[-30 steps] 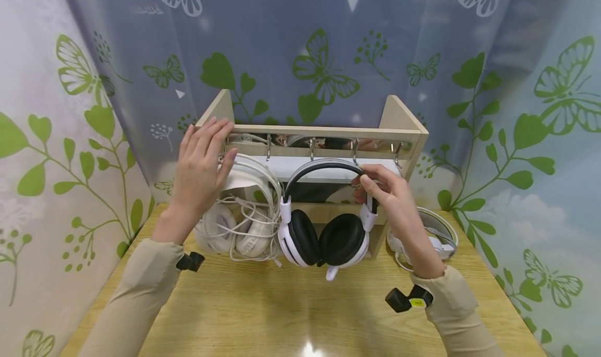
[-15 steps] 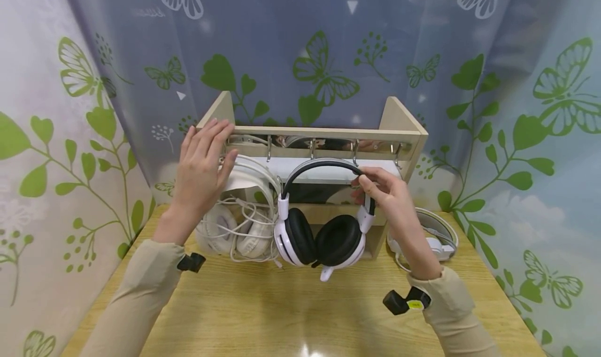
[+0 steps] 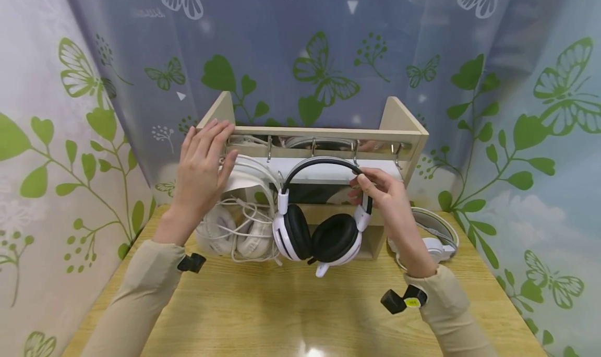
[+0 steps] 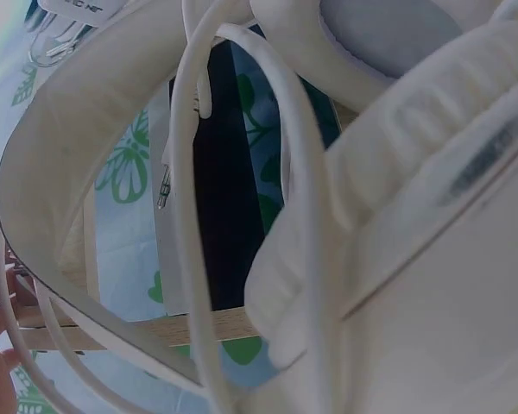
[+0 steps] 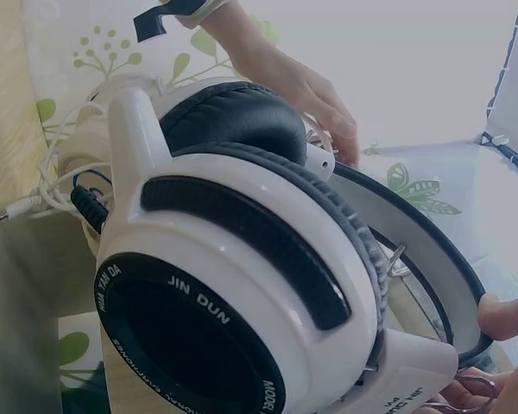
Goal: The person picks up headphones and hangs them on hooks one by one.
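One headset in my right hand: the black-and-white headset (image 3: pixel 323 216) hangs at the front of the wooden rack (image 3: pixel 399 119), its band arching just under the row of metal hooks (image 3: pixel 312 147), cups well above the table (image 3: pixel 291 310).
Right grip: my right hand (image 3: pixel 382 192) pinches the band's right end, fingers and thumb curled round it just above the cup.
Left grip: my left hand (image 3: pixel 202 171) lies flat with straight fingers on the rack's left end, touching the white headset (image 3: pixel 237 211); it clamps nothing.
Doing it well: I judge the band's top should meet a hook squarely, so I keep it level and steady the rack.
Hazard: the white headset's loose cable (image 3: pixel 251 218) lies just beside my cups and could snag.
Further out: another white headset (image 3: pixel 434 237) lies on the table right of the rack.
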Demonstrator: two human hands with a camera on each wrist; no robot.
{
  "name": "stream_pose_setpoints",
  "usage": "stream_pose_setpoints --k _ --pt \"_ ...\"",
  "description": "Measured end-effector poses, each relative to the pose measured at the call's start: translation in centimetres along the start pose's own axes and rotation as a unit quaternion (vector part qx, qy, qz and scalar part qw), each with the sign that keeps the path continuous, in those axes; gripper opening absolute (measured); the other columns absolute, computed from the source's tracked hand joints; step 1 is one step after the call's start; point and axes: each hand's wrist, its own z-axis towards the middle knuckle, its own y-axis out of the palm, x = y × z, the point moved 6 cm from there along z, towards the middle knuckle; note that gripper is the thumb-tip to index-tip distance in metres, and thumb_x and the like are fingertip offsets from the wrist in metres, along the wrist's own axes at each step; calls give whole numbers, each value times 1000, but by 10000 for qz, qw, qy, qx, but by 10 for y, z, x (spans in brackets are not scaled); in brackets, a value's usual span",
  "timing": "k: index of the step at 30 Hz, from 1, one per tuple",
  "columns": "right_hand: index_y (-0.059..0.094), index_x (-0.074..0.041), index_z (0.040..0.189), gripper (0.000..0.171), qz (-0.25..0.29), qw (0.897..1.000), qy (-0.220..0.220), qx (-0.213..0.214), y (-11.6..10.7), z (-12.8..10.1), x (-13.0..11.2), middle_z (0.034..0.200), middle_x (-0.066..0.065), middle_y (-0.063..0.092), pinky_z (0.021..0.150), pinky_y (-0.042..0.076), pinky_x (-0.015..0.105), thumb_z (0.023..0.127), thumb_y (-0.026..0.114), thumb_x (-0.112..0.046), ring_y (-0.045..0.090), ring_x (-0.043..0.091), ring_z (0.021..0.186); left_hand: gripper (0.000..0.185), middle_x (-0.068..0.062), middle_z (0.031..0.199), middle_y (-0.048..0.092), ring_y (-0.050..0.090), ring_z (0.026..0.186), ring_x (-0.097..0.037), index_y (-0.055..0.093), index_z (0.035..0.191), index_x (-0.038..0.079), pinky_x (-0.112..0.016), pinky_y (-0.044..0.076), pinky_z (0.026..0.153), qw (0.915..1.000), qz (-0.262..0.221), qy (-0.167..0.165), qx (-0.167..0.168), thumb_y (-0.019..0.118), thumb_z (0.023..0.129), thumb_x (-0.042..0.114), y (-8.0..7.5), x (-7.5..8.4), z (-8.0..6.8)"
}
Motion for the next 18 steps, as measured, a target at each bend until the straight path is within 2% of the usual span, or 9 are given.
stream_pose_setpoints --k 10,15,18 --pt "57 4 136 40 -185 9998 -25 69 0 5 2 103 0 72 74 55 23 104 58 -20 70 9 84 53 -18 146 54 44 141 -36 52 144 0 -50 18 124 10000 -35 8 18 39 110 39 1 1 0" --pt "58 6 133 37 -82 9998 -116 113 2 8 4 102 0 73 78 57 22 104 59 -16 70 7 85 53 -18 145 54 44 140 -36 53 144 0 -50 18 124 10000 -33 -4 27 39 110 38 0 1 -1" --pt "57 7 133 38 -48 9999 -92 109 3 11 7 105 7 73 81 57 23 104 59 -16 71 8 87 52 -18 145 55 45 140 -36 53 143 0 -52 20 123 9999 -50 -3 90 39 110 38 -1 1 0"
